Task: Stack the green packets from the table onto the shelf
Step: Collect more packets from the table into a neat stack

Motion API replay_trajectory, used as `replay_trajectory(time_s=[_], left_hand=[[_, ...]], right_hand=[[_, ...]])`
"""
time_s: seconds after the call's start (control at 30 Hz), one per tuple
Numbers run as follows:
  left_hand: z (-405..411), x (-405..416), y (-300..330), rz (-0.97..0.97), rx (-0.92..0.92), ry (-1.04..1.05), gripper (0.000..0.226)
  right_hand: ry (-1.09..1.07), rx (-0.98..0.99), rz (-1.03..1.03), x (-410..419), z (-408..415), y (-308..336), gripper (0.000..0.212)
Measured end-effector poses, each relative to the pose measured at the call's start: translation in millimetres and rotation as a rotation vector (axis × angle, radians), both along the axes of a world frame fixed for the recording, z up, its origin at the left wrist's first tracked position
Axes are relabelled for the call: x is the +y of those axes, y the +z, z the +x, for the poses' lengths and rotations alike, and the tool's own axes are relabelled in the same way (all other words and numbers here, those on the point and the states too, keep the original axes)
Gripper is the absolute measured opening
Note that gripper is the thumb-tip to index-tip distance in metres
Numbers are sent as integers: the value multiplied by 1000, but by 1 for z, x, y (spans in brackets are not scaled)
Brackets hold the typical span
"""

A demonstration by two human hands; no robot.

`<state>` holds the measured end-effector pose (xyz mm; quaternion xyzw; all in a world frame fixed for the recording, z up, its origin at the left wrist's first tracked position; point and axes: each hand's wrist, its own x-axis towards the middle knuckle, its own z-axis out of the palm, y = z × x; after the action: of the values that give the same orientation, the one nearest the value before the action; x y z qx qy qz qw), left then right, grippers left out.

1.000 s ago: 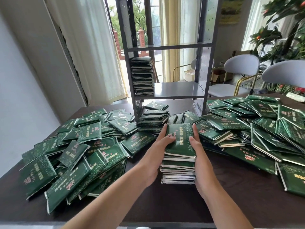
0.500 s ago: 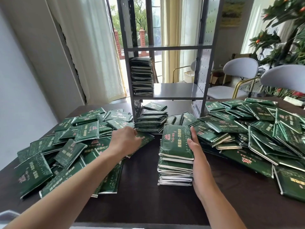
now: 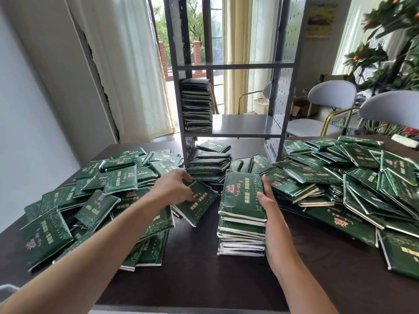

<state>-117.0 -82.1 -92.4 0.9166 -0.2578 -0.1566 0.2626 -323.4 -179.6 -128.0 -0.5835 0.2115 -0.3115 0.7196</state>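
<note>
1. Dark wooden table (image 3: 195,275): smooth brown top bearing a grey metal shelf unit (image 3: 244,125) with perforated side panels.
2. Green packets: flat, glossy rectangular pouches with pale printed lettering and white edges; loose heaps lie left (image 3: 95,200) and right (image 3: 353,184) of the shelf unit, and a tall dark pile (image 3: 196,105) stands on its middle shelf.
3. Neat stack (image 3: 242,218) in front of the shelf unit; the right hand (image 3: 268,207) presses flat against its right side, thumb on the top packet.
4. Left hand (image 3: 174,185): fingers curled, gripping a single tilted packet (image 3: 196,206) left of the stack; half a second earlier it was only reaching into the left heap.
</note>
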Motion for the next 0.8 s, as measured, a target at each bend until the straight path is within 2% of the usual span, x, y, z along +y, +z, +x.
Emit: replay_trajectory(time_s=[0.13,0.33,0.53,0.67,0.73,0.8], left_hand=[[-7,0,14,-199,84,-9,37],[-28,6,56,-466,202,-14,25],[-50,5,89,-805,315,103,15],[-72,-1,78,-825,352,68,10],[-81,-5,66,-772,350,46,10],[-87,-7,51,-659,273,-7,12]], right_hand=[[9,4,-2,-1,-1,-2,51],[13,-2,-4,-2,-1,-5,50],[9,-6,-15,-2,-1,-6,47],[15,-18,-18,-2,-1,-5,55],[15,-20,-17,-3,0,-8,49],[7,-28,-34,-5,1,-10,48]])
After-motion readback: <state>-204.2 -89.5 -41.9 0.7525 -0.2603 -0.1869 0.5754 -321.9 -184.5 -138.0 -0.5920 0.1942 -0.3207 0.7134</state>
